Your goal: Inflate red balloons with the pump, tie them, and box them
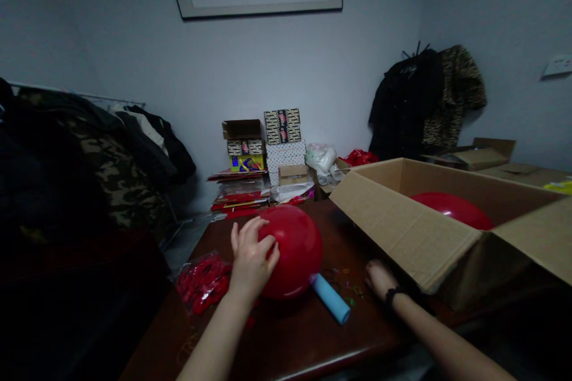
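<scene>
A round red balloon, blown up, rests over the dark wooden table. My left hand is at its left side, thumb and index finger pinched together against it and the other fingers curled; the exact pinch point is unclear. A light blue tube, like a balloon pump, lies with its far end against or just under the balloon. Small coloured rubber bands are scattered between the tube and my right hand. That hand is closed low at the table beside the carton, its fingertips blurred and anything in them hidden.
An open cardboard box stands at the right, another red balloon inside. A clear bag of red balloons lies on the table's left. Stacked boxes stand behind, clothes hang at left.
</scene>
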`<state>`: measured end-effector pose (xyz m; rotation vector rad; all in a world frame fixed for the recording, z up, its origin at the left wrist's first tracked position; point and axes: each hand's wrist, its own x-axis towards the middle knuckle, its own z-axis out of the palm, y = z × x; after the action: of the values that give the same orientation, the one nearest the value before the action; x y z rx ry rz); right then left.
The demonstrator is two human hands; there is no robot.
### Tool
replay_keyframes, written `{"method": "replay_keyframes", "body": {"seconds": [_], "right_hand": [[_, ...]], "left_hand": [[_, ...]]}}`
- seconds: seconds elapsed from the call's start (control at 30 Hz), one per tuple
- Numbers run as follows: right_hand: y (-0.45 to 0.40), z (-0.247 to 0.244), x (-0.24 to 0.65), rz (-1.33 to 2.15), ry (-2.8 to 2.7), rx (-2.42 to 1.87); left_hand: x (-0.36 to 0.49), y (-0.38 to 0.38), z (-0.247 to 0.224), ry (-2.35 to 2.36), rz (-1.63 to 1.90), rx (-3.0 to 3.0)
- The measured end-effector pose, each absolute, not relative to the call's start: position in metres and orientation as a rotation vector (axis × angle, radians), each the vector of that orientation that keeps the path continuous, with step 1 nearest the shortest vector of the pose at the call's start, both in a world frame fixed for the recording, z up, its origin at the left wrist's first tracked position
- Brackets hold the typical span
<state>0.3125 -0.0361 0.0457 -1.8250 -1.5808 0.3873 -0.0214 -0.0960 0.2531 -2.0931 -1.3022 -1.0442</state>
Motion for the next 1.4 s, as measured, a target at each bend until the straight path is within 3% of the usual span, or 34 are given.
{"method": "replay_keyframes", "body": {"seconds": [0.27, 0.4, 1.4], "right_hand": [[-0.055, 0.165, 0.221, 0.608, -1.742, -1.017], [-0.071, 0.209, 0.184, 0.618, -1.766, -0.812], [-0.059, 0.201, 0.161, 0.839, -1.892, -0.585]], "left_hand": [[-0.006, -0.099, 0.244, -1.249, -1.053, -2.265], [-0.002, -0.098, 0.240, -1.276, -1.117, -2.303], [-0.016, -0.096, 0.237, -1.325, -1.240, -2.567]]}}
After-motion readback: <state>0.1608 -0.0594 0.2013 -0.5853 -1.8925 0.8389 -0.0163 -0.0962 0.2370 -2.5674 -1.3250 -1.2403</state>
